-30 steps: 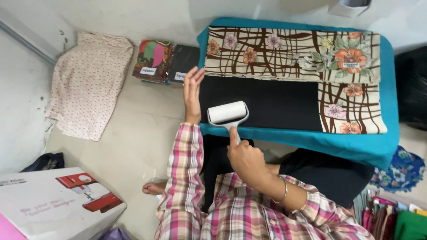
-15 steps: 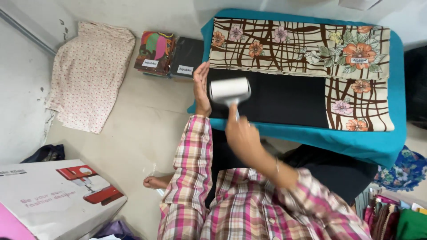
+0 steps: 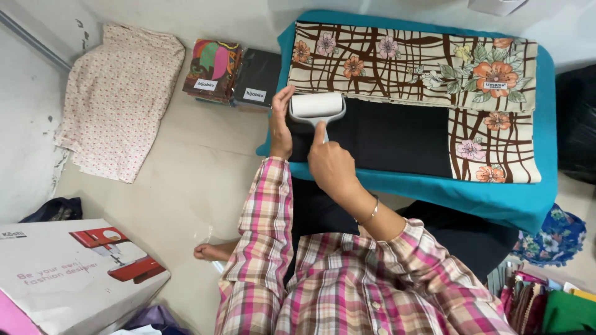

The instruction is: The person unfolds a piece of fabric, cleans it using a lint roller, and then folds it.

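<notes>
Spread over a teal padded board [image 3: 496, 201]: a black cloth [image 3: 385, 133] under a cream floral fabric with brown lines [image 3: 403, 65], the black showing as a broad band below the floral piece and beside a floral strip at the right. On that black band, close to its left end and just under the floral edge, a white lint roller [image 3: 317, 105]. A second ago lay lower and further right, nearer the board's front edge; since then pushed up and to the left, so a pass across the black cloth looks to have reached its upper left corner. Right hand [image 3: 331, 164] closed round the roller's grey handle, forefinger stretched along the stem. Left hand [image 3: 279, 127] flat and open, fingers spread, pressing the cloth's left edge just beside the roller, holding nothing.

Around, on the pale floor: a white carton with a red sewing machine pictured [image 3: 68, 273] at lower left, a cream dotted cloth [image 3: 118, 99] by the wall, two folded packs, one multicoloured [image 3: 211, 68] and one dark [image 3: 257, 77], just left of the board. Nothing in the roller's way save the overlapping floral edge right above it
</notes>
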